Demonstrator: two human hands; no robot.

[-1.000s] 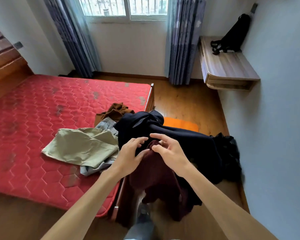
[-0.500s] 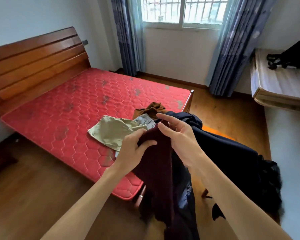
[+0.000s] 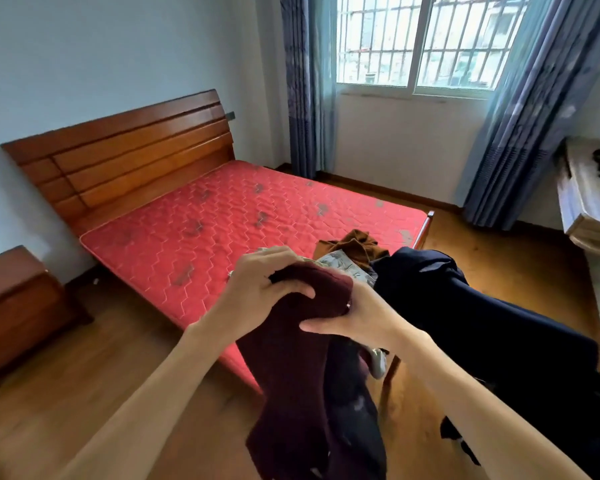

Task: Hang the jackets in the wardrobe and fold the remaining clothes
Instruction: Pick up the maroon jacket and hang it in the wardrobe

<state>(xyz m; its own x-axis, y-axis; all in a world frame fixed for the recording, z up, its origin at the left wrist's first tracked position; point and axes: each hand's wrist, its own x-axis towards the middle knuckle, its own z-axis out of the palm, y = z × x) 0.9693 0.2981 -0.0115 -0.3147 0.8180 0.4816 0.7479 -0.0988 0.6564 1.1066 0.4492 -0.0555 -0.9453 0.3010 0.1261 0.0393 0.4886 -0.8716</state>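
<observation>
A dark maroon garment (image 3: 291, 368) hangs in front of me, held at its top by both hands. My left hand (image 3: 260, 289) grips it from above and the left. My right hand (image 3: 357, 315) pinches its right edge. A navy jacket (image 3: 465, 323) lies draped behind my right forearm, over the bed's foot corner. A brown garment (image 3: 355, 242) and a grey patterned one (image 3: 340, 264) lie on the red mattress (image 3: 222, 216) just past my hands. A dark piece (image 3: 354, 417) hangs below beside the maroon garment.
The wooden headboard (image 3: 125, 154) stands at the left wall with a wooden nightstand (image 3: 18, 306) beside it. Blue curtains (image 3: 510, 133) frame a barred window. A light wooden shelf (image 3: 589, 199) with a black item is on the right wall. Wooden floor surrounds the bed.
My view has swung left and up, toward the headboard. Both hands have lifted the maroon garment higher and closed tighter on its top edge. The green garment is now hidden behind my hands.
</observation>
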